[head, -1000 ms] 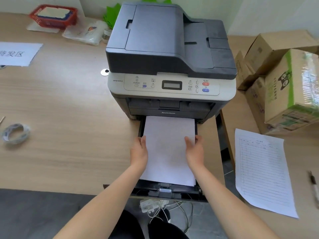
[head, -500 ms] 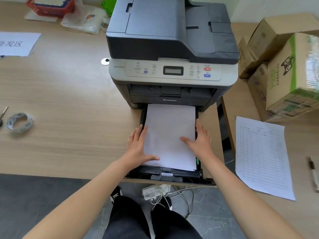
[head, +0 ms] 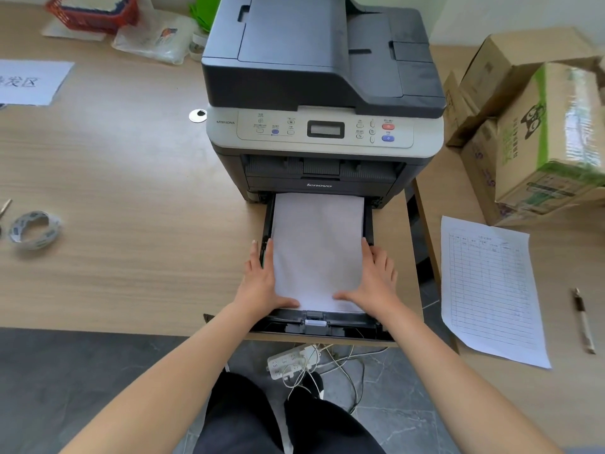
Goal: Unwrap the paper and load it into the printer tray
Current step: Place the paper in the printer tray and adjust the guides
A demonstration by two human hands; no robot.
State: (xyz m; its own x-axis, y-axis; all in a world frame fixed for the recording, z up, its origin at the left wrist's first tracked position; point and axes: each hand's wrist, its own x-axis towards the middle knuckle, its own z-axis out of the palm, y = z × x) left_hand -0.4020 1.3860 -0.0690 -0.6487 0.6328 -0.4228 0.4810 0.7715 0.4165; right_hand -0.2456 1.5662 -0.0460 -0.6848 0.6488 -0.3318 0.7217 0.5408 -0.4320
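two hands flank the white paper stack [head: 317, 250], which lies in the pulled-out printer tray [head: 327, 326] at the surface's front edge. the left hand [head: 262, 283] lies flat along the stack's left edge, its grip open, thumb on the sheet, clasping nothing. the right hand [head: 370, 283] mirrors it. squaring looks like the step in hand; next, likely push the tray into the lenovo printer [head: 322, 103].
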